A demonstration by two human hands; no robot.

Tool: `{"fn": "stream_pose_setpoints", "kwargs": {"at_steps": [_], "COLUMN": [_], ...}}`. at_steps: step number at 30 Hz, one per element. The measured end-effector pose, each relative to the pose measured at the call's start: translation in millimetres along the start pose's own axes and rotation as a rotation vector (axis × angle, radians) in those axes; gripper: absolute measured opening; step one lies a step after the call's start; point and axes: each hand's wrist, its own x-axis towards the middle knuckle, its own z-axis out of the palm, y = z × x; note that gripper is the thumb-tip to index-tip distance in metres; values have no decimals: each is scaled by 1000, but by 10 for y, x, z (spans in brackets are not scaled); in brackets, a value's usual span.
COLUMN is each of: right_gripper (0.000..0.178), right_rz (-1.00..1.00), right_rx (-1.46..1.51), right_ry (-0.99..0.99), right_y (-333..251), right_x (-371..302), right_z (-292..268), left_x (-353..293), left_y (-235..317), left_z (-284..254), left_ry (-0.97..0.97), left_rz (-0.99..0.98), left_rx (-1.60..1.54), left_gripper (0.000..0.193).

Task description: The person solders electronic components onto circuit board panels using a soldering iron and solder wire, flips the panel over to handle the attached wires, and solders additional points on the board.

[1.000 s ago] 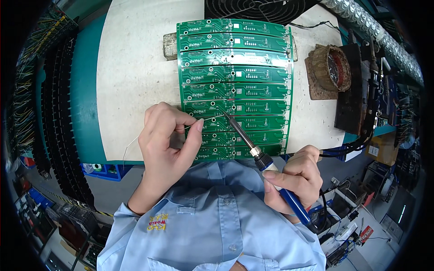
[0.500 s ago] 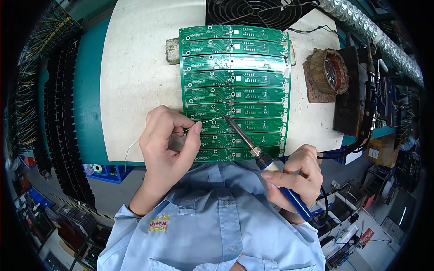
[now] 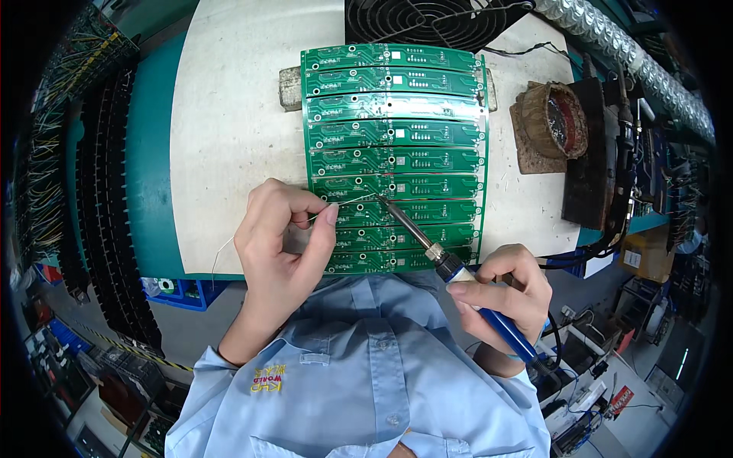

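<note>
A panel of joined green circuit boards (image 3: 437, 160) lies before me on a white sheet. My left hand (image 3: 279, 237), over the panel's left edge, pinches a thin solder wire (image 3: 355, 200) between thumb and forefinger. The wire's straight end reaches to the middle of a lower board, and its slack tail curves down to the left. My right hand (image 3: 504, 301) grips a soldering iron (image 3: 450, 269) by its blue handle. The iron's tip meets the end of the wire close to the board; whether it touches the board I cannot tell.
Behind the panel stands a black fan (image 3: 435, 21). To the right are a round brown pot (image 3: 557, 120) with dark contents, a black stand (image 3: 592, 153) and cables. Black strips (image 3: 107, 206) lie on the left, and a blue bin (image 3: 183, 292) sits below the table edge.
The circuit board panel has shifted very slightly left. My right hand has moved a little to the right and turned on the iron's handle. My left hand has barely moved.
</note>
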Motion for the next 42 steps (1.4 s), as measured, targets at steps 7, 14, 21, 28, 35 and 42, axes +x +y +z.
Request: {"fn": "stream_pose_setpoints", "kwargs": {"at_steps": [7, 14, 21, 28, 35, 42], "right_gripper": [18, 24, 28, 13, 13, 13], "right_rz": [-16, -118, 290, -180, -241, -253], "right_rx": [-14, 135, -304, -257, -268, -307], "right_ry": [19, 195, 743, 183, 199, 173], "right_y": [25, 144, 337, -159, -82, -98], "right_x": [-21, -26, -19, -123, -106, -98], "right_z": [10, -133, -112, 27, 187, 218], "left_x": [7, -1, 13, 22, 12, 8], "left_y": [25, 3, 55, 1, 3, 1], "left_z": [-3, -2, 11, 25, 36, 38], "left_ry": [3, 14, -25, -12, -16, -21], "left_rz": [-28, -7, 36, 228, 270, 266], "left_rx": [-14, -36, 8, 151, 187, 198], "left_gripper": [10, 10, 11, 12, 13, 13]}}
